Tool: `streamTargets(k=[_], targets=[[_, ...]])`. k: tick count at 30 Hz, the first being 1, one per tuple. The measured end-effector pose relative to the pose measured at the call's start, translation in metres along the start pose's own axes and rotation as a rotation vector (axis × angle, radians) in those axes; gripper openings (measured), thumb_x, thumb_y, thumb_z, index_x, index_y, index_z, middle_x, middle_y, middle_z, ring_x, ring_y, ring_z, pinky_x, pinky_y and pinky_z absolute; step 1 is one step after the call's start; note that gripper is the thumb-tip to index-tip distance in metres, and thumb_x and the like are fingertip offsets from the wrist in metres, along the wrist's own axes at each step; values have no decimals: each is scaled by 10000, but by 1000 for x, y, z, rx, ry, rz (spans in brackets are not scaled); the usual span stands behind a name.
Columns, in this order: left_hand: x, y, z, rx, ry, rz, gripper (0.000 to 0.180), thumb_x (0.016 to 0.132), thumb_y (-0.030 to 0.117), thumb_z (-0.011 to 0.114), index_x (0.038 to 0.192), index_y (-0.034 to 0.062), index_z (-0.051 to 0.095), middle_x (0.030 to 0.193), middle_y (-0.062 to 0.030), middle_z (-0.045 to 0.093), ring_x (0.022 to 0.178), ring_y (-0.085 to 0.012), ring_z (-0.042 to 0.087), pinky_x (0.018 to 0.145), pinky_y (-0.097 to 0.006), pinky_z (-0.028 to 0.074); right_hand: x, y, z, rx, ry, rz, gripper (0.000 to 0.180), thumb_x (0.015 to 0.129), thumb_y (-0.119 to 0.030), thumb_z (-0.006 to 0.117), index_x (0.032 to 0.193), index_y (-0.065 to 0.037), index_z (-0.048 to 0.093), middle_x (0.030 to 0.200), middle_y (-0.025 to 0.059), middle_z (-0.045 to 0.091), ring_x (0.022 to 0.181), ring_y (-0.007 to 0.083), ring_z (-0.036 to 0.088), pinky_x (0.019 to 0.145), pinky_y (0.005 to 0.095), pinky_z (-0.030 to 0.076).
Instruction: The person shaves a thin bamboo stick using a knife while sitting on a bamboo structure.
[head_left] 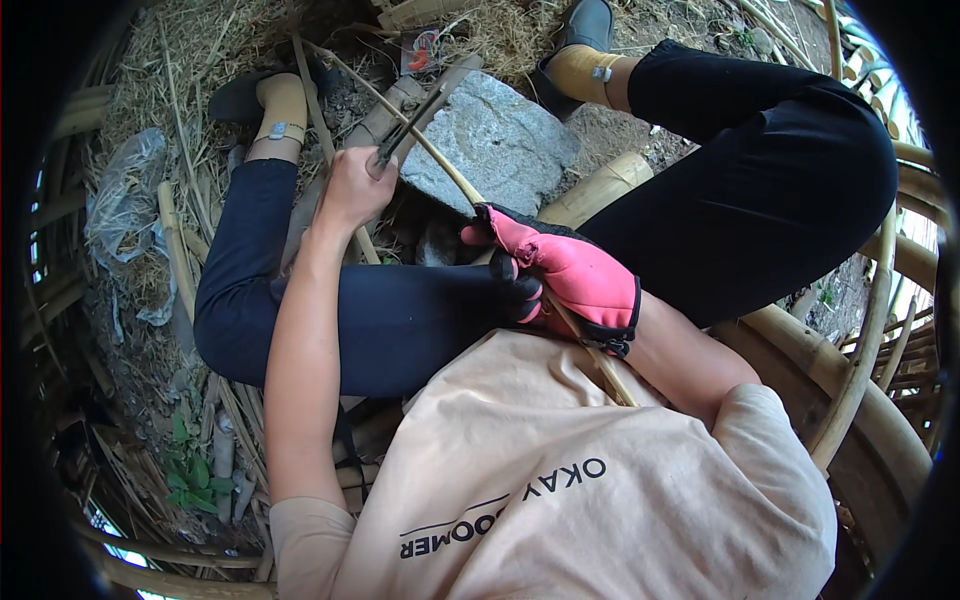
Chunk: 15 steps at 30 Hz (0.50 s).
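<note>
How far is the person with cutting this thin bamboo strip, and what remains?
Done: many thin bamboo strips lie on the ground at the left.
In hand: the bare left hand holds a knife against a bamboo strip over a grey stone; the pink-gloved right hand grips the strip lower down.
Left: thick bamboo poles at the right look uncut.

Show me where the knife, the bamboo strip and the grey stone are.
knife (412, 128), head view, middle of the dark blade.
bamboo strip (440, 160), head view, bare stretch above the glove.
grey stone (505, 140), head view, its flat top.
</note>
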<state>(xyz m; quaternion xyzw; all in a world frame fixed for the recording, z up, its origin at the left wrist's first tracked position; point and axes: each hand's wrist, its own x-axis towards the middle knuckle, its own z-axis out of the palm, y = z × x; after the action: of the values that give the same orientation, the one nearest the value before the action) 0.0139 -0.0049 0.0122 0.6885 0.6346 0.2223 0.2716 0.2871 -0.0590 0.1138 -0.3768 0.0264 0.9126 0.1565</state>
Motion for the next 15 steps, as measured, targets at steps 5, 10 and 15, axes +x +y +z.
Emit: streamTargets(k=[5,10,15], targets=[[2,12,1,-35,-83,106,352,880,180,622,646,-42,481,530,-163,408,493,-228,334,502,-389,366,-2,-2,-3,-24,0,-4,407,980,-385,569,1195,-40,543,627,-56,564,454,31,465,442,189,368],[14,1,-7,37,-69,-39,238,813,145,637,692,-47,563,620,-237,542,620,-425,577,560,-417,443,-2,-3,-2,-15,-12,-12,401,989,-388,551,1191,-42,542,596,-60,545,444,33,454,434,196,352],[18,-17,6,167,28,-50,201,786,155,632,713,-28,597,658,-239,586,689,-435,613,592,-435,468,-3,-3,2,-26,-36,-42,388,995,-377,542,1196,-45,540,562,-57,531,430,39,447,425,198,347]])
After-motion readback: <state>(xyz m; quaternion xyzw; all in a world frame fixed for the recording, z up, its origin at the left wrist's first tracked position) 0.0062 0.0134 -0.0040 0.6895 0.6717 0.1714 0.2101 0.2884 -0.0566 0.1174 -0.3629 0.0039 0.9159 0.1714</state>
